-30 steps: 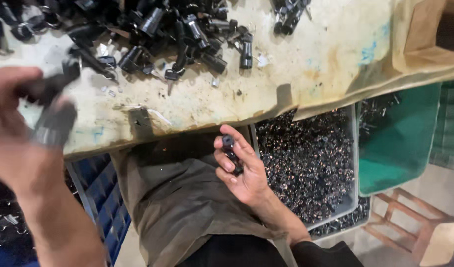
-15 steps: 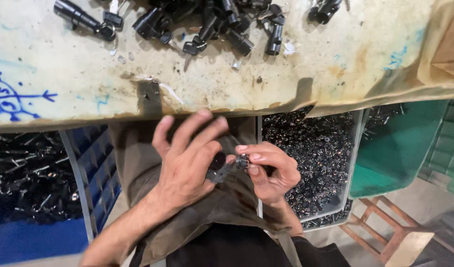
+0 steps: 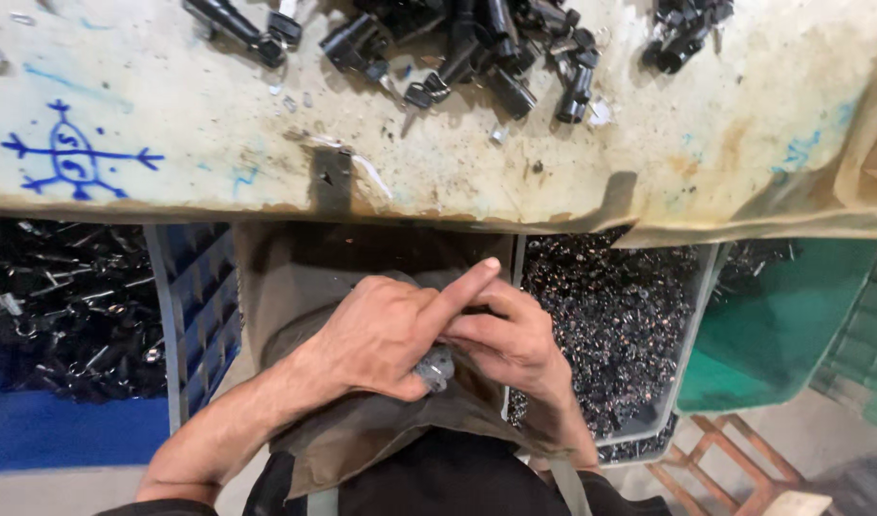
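Pinched between both hands, a small grey metal part (image 3: 436, 367) is held over the lap, below the workbench (image 3: 218, 143) edge. It is clasped by the left hand (image 3: 386, 334), index finger extended, with the right hand (image 3: 515, 344) pressed against it. Black parts (image 3: 476, 48) are scattered on the bench.

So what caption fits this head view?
Both hands, left and right, clasp a small dark grey part below a worn pale workbench.

Both hands meet low over the lap. Left hand (image 3: 386, 334) lies on top, forearm entering from lower left, index finger stretched straight across the right hand (image 3: 510, 344), thumb tucked under. Right fingers (image 3: 476, 330) curl inward beneath it, wrist bent, forearm running down to the right.
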`<state>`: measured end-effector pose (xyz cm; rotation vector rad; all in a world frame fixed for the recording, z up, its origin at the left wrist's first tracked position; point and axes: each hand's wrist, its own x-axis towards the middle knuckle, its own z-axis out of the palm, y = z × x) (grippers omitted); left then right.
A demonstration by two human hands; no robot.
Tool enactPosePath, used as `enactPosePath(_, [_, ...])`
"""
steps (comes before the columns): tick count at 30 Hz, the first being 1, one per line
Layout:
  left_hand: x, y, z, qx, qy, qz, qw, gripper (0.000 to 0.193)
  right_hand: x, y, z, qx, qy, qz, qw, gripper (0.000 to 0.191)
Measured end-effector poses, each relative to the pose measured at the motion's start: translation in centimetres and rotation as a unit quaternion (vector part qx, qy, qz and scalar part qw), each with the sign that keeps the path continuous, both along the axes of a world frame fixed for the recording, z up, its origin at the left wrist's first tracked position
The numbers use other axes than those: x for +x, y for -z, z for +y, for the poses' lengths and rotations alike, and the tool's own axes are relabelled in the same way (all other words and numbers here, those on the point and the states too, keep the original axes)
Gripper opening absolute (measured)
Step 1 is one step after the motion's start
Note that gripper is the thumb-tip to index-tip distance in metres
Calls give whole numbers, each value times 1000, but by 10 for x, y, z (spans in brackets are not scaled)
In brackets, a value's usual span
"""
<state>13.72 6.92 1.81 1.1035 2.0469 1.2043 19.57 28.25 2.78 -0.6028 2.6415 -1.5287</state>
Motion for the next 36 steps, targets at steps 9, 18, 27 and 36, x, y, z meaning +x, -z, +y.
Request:
enactPosePath(9, [-6,-54,-112,-252,-263,-40,930,82,5,29,-48,-347,255,-91,898,3])
enactPosePath(18, [-75,-50,-125,-227,-317,312,866,62,5,35,-46,-649,47,-487,583,26])
enactPosePath(27, [-146,-28,-118,-72,-282,296,910,39,10,30,-27,-647,169,-399,627,51])
enactPosePath(36, [-6,-16,-25,368,-286,-330,821,24,25,40,-24,-676,175,-336,632,28])
